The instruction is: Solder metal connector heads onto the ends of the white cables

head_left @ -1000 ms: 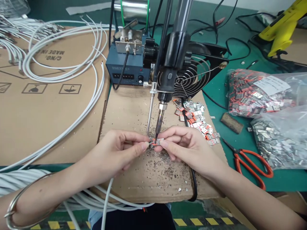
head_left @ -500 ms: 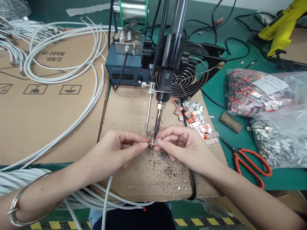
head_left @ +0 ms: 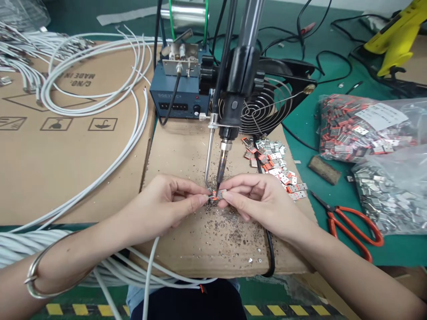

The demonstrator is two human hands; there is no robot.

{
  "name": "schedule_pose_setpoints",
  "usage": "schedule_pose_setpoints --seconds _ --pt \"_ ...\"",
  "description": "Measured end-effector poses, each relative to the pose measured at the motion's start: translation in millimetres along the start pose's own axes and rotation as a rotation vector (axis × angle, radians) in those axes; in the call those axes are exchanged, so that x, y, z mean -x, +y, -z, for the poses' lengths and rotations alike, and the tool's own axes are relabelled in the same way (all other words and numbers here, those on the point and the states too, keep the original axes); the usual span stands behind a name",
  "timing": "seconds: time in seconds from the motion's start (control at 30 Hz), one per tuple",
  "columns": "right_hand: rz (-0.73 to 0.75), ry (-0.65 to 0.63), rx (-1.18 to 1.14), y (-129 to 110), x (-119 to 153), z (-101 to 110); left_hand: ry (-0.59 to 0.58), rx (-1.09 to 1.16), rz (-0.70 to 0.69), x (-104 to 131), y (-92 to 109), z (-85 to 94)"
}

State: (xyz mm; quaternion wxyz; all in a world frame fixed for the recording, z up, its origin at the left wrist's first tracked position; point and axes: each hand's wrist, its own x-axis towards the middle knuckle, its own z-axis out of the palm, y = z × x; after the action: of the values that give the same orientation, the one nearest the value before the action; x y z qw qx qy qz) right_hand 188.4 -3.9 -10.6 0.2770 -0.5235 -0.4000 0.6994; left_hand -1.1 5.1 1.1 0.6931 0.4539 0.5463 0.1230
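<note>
right hand (head_left: 263, 198) pinches plug (head_left: 220, 194) at its 3 o'clock end: likely light, stiff, slick. left hand (head_left: 171, 200), 9 o'clock, pinches cable (head_left: 150, 271), probably bendy. grip clear of iron (head_left: 223, 162).

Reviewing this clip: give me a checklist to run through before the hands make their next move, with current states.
1. Right hand grips the small plug: ok, pinched between thumb and fingers.
2. Left hand grips the wire end: ok, pinched beside the plug's orange end.
3. Soldering iron lined up with the plug: ok, its tip points down at the orange end.
4. Wire properly seated on the plug: cannot tell, too small.
5. Cardboard free of debris: not ok, dark crumbs lie scattered below the hands.
6. Scissors away from the hands: ok, they lie to the right.
</note>
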Motion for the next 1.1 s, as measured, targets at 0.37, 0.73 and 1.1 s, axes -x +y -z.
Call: schedule_pose_setpoints --seconds 0.37,0.73,1.1 --pt "0.013 -0.007 -0.082 -1.1 -2.6 -1.7 -0.071 0.033 -0.120 -1.2 -4.9 0.6" --pt "0.039 -0.041 -0.065 0.9 -0.3 1.2 -0.077 0.072 -0.095 -1.8 -5.8 0.3" --pt "0.065 -0.059 -0.095 2.7 -0.5 2.0 -0.079 0.087 -0.104 -1.5 -3.9 -0.4"
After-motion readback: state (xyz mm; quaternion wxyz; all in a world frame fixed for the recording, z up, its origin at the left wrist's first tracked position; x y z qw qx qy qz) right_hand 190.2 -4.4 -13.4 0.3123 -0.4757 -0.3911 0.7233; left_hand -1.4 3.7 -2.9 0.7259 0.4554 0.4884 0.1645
